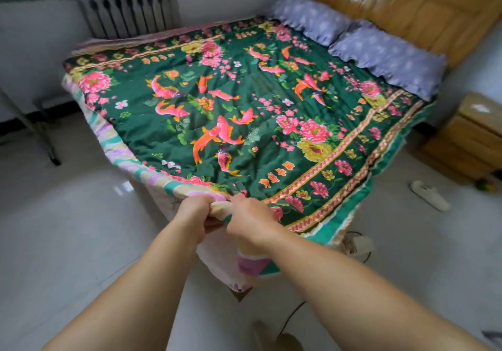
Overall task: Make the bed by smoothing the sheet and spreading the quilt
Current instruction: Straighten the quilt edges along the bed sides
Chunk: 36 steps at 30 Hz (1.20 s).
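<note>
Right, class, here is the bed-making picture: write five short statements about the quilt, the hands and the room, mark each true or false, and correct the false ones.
1. Both hands grip the near corner of the quilt. True: the left hand and right hand hold the bunched corner side by side.
2. The quilt is plain blue. False: it is green with pink fish and flowers.
3. Two purple pillows lie by the wooden headboard. True.
4. The quilt is still folded in a pile. False: it lies spread over the bed.
5. A slipper lies on the floor to the right of the bed. True.
</note>
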Available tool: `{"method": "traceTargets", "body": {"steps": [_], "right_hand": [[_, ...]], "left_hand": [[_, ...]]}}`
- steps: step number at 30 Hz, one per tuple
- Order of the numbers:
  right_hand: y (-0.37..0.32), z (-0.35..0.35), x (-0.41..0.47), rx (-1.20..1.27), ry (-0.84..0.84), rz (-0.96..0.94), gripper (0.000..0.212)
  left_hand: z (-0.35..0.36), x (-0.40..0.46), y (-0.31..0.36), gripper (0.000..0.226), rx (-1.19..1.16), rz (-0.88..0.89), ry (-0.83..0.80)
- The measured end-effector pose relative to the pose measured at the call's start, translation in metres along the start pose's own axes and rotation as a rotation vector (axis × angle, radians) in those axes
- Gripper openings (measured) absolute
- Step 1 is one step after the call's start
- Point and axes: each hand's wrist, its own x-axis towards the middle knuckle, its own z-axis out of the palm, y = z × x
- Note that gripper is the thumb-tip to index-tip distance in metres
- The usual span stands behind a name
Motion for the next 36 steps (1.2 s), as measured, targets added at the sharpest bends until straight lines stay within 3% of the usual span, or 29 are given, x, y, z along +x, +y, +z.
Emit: {"method": "traceTargets", "body": {"steps": [5, 10, 12, 15, 20, 29, 36], "right_hand": [[-0.018, 0.014, -0.027, 0.093, -0.135, -0.004, 0.037], [-0.035, 0.026, -0.049, 0.268, -0.16, -0.021, 0.044], [-0.04, 0.024, -0.054, 0.29, -0.155, -0.033, 0.043], [-0.047, 0.024, -0.058, 0.251, -0.163, -0.048, 0.043], [-0.057, 0.045, -0.061, 0.107, -0.269, -0.048, 0.035], [-0.068, 0.062, -0.057, 0.105, -0.365, 0.004, 0.034], [-0.1, 0.096, -0.047, 0.085, -0.462, -0.026, 0.033]], "left_hand": [[-0.043, 0.002, -0.017, 0.003, 0.173, -0.019, 0.038], [-0.087, 0.021, -0.005, 0.039, 0.081, 0.045, 0.157], [-0.101, 0.024, 0.005, 0.029, 0.085, 0.076, 0.191], [-0.117, 0.021, 0.009, 0.008, 0.1, 0.103, 0.206], [-0.149, 0.016, -0.021, 0.029, 0.069, 0.117, 0.218], [-0.165, 0.005, -0.025, 0.035, 0.082, 0.167, 0.204], [-0.217, 0.012, -0.039, 0.04, 0.085, 0.138, 0.212]]}}
